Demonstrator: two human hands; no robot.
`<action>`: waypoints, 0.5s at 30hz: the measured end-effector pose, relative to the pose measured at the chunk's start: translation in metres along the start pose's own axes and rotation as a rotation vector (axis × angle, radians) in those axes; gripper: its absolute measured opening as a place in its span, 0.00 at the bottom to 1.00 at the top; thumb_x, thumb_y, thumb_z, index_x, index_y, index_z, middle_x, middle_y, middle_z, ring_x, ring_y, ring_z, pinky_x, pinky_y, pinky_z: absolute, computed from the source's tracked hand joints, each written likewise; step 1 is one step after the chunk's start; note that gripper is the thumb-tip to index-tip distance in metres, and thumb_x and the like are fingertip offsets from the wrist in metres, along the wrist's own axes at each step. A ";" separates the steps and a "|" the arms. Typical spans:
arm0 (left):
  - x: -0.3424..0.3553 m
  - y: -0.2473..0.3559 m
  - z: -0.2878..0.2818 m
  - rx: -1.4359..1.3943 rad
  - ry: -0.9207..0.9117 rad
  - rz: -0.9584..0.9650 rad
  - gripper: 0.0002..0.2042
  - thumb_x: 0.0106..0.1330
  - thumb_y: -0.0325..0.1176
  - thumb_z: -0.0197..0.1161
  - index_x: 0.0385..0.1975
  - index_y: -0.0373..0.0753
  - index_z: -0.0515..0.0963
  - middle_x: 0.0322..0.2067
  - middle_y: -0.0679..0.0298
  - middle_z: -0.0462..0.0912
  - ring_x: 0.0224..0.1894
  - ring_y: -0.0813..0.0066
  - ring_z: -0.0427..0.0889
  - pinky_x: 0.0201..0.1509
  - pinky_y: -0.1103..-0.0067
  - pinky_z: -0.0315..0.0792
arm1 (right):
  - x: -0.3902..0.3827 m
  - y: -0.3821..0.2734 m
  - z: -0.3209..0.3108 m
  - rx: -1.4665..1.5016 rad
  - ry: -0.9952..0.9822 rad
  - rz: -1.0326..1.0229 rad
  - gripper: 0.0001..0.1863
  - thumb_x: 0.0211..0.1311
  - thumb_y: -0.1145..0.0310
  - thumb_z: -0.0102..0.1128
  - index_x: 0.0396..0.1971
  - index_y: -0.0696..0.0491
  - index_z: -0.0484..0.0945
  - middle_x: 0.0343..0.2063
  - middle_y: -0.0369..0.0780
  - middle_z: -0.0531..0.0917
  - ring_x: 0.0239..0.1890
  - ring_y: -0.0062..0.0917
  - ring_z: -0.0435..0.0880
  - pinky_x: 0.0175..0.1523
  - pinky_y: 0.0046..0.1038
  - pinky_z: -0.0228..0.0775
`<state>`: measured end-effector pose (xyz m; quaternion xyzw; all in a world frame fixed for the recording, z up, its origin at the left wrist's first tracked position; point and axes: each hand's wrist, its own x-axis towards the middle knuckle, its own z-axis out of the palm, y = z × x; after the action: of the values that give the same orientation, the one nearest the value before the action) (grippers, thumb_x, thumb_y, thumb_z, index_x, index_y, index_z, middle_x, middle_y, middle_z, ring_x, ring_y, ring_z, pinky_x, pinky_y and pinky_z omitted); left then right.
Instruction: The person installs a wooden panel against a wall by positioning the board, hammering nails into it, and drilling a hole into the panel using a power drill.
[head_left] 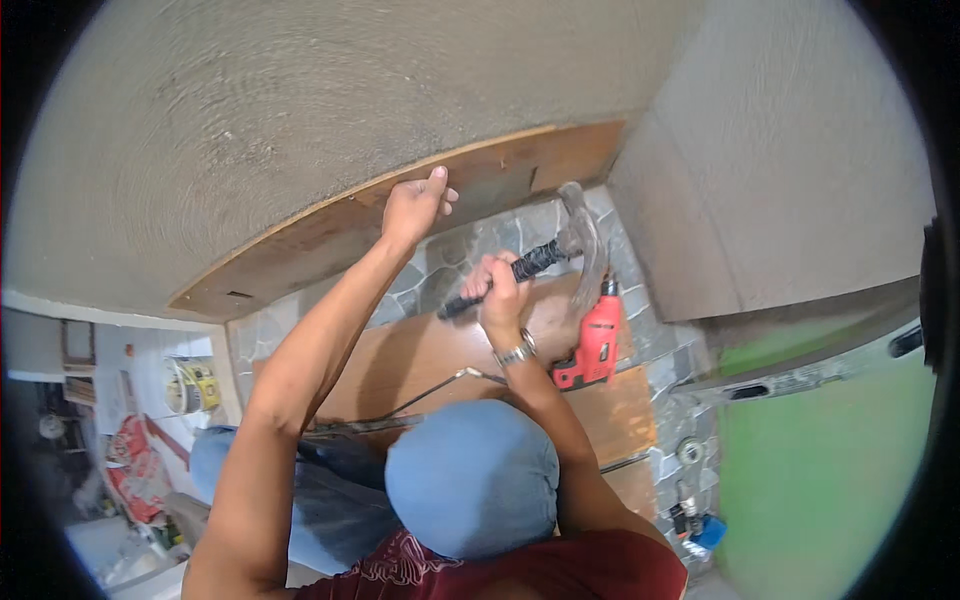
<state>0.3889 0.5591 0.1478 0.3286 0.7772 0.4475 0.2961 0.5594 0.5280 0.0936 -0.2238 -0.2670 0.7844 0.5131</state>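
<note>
My right hand (502, 295) is wrapped round the black taped handle of a hammer (540, 260). The hammer's metal head points to the right and is smeared by motion. My left hand (413, 212) is closed, thumb up, at the upper edge of a long brown wooden board (330, 225). That board lies along the foot of the rough grey wall. Whatever the left fingers pinch, if anything, is hidden. Small nail-like bits stick out of the board to the right of the left hand. The hammer head is apart from the board's face.
A red power drill (597, 340) lies by my right forearm on brown wooden planks (400, 365), with a dark cord (425, 392) across them. Tape roll (690, 451) and small blue item (709, 532) sit on the stone-patterned floor. A green panel (800, 470) is right; a yellow-labelled bucket (190, 385) left.
</note>
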 end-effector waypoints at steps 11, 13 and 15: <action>0.002 -0.015 0.024 -0.559 0.016 0.076 0.27 0.73 0.52 0.57 0.41 0.26 0.84 0.40 0.51 0.88 0.45 0.66 0.86 0.54 0.73 0.75 | 0.049 -0.264 0.094 -2.417 -0.900 -0.044 0.13 0.55 0.59 0.70 0.32 0.53 0.84 0.23 0.45 0.84 0.28 0.41 0.84 0.36 0.40 0.76; -0.005 -0.008 0.031 -0.574 0.034 0.045 0.26 0.72 0.51 0.58 0.40 0.28 0.85 0.39 0.52 0.89 0.44 0.67 0.87 0.53 0.74 0.76 | 0.052 -0.265 0.124 -2.628 -1.118 0.025 0.14 0.53 0.58 0.70 0.34 0.52 0.85 0.26 0.48 0.85 0.34 0.45 0.86 0.40 0.43 0.78; 0.001 -0.015 0.025 -0.420 0.133 0.099 0.23 0.68 0.53 0.62 0.32 0.35 0.87 0.31 0.52 0.88 0.37 0.68 0.88 0.44 0.74 0.76 | 0.056 -0.243 0.159 -2.869 -1.230 0.304 0.14 0.53 0.60 0.68 0.36 0.52 0.86 0.28 0.48 0.86 0.36 0.44 0.87 0.43 0.42 0.80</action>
<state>0.4033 0.5665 0.1243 0.2671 0.6677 0.6342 0.2839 0.6058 0.6296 0.3671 -0.1883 -0.8977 -0.1047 -0.3843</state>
